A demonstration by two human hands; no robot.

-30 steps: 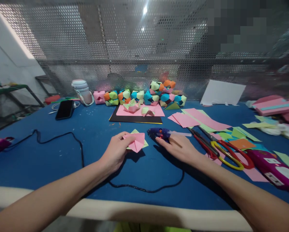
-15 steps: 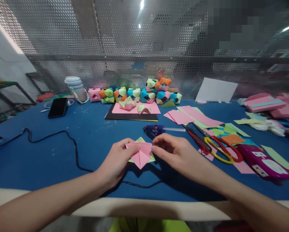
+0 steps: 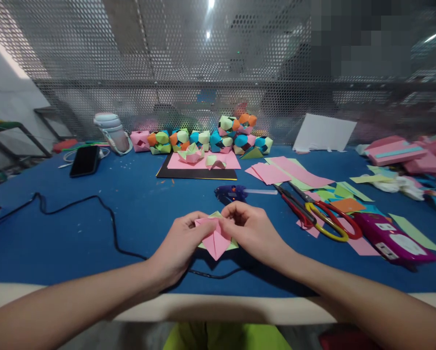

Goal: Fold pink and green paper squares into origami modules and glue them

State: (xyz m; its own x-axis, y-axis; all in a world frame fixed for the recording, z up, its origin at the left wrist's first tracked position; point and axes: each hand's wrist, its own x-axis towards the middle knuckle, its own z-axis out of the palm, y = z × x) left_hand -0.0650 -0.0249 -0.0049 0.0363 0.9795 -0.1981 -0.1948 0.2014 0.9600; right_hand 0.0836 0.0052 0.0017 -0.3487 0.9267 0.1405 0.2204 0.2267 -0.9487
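A folded paper piece (image 3: 217, 243), pink on top with pale green points showing beneath, is held between both hands above the blue tabletop. My left hand (image 3: 183, 243) grips its left side, the thumb pressed on the pink face. My right hand (image 3: 252, 231) pinches the upper right part, thumb on the paper and fingers curled behind the far edge. Just beyond the hands lies a dark blue glue gun (image 3: 230, 193) with a clear glue stick in its back end. The undersides of the paper and some fingertips are hidden.
Folded paper balls (image 3: 199, 140) line the back by the perforated metal panel (image 3: 188, 58). Scissors (image 3: 323, 214), paper scraps (image 3: 349, 205) and a purple packet (image 3: 396, 238) lie at right. A black cable (image 3: 112, 223), phone (image 3: 84, 160) and flask (image 3: 112, 132) are at left.
My right hand has moved left onto the folded paper, its thumb and fingers closing on the upper right part. The paper has shifted slightly right and down in view.
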